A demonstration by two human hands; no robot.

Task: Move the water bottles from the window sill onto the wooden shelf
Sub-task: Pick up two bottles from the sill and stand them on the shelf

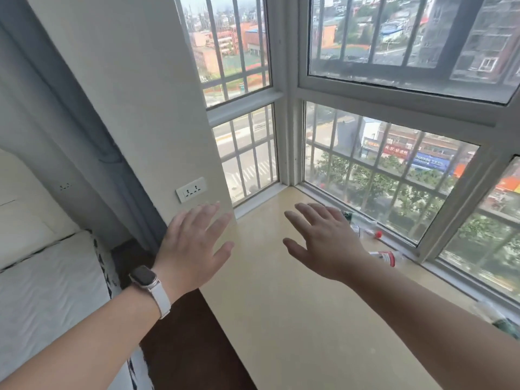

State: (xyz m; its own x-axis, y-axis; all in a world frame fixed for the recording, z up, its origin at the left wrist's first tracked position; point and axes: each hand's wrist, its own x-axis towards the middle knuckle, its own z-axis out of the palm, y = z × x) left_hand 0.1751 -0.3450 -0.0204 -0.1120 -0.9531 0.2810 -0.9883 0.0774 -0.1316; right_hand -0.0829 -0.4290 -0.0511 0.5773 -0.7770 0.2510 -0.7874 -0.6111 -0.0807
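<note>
Water bottles (387, 256) lie toppled by the window on the sill (281, 277); left hand (194, 249) and right hand (323, 243) splayed, empty; best grasp mid-body, since they may roll.

This looks like a bedroom in a high-rise flat: a white padded headboard (19, 192) and white bedding (53, 282) sit beside a wide beige bay-window sill (281, 291), with a white wall socket (191, 190), a grey curtain (92, 142), and white-barred corner windows (394, 170) overlooking streets and rooftops far below.
</note>
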